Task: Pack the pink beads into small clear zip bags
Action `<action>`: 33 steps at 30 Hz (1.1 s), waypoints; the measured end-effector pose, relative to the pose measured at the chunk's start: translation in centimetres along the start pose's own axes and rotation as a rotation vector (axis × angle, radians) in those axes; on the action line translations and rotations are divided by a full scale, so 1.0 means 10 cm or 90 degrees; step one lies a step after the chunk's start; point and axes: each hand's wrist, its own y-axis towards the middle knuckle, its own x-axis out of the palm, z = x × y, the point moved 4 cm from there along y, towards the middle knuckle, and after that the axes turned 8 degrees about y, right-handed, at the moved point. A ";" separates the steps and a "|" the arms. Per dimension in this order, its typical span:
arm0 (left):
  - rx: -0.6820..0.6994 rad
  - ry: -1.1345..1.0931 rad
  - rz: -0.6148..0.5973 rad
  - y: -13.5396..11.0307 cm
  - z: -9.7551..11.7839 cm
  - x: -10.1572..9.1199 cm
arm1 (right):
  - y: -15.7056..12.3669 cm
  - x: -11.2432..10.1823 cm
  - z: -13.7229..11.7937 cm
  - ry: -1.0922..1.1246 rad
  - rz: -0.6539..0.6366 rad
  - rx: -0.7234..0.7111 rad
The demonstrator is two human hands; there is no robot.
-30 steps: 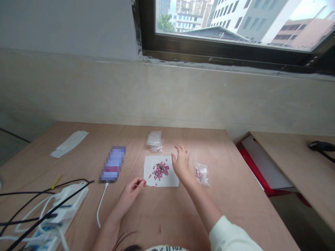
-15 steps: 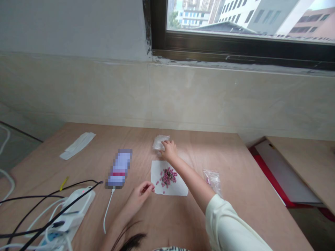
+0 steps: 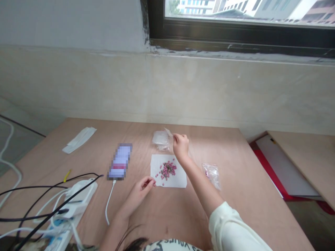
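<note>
In mid-frame a clear bag point(image 3: 169, 132) is pinched by the right hand point(image 3: 181, 146), but whether anything is held by the curled left hand point(image 3: 142, 187) can't be told.

Small pieces point(image 3: 168, 169) lie on paper point(image 3: 157, 162), between phone point(image 3: 120, 161) and plastic bag point(image 3: 214, 175).

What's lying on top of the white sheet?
A loose heap of small pink and darker pieces lies on the white sheet. The right forearm hides the sheet's far right corner; whatever is beneath the heap can't be seen.
</note>
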 end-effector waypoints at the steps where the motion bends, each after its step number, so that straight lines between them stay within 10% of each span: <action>1: 0.001 0.000 0.006 0.01 0.02 -0.01 | -0.05 -0.14 -0.01 0.048 0.053 0.011; 6: 0.004 -0.081 0.030 0.12 0.18 0.01 | -0.61 -0.58 0.09 0.393 0.079 0.129; 17: 0.016 -0.157 -0.074 0.05 0.38 0.22 | -1.63 -0.32 0.49 0.602 -0.096 0.395; 23: 0.022 -0.096 -0.046 -0.12 0.42 0.13 | -1.63 -0.49 0.21 0.395 -0.001 0.310; 28: 0.055 -0.037 -0.042 -0.14 0.59 0.14 | -1.56 -0.41 -0.28 0.375 -0.272 0.171; 33: 0.089 -0.017 -0.052 -0.07 0.66 0.18 | -1.48 -0.31 -0.28 0.381 -0.295 0.168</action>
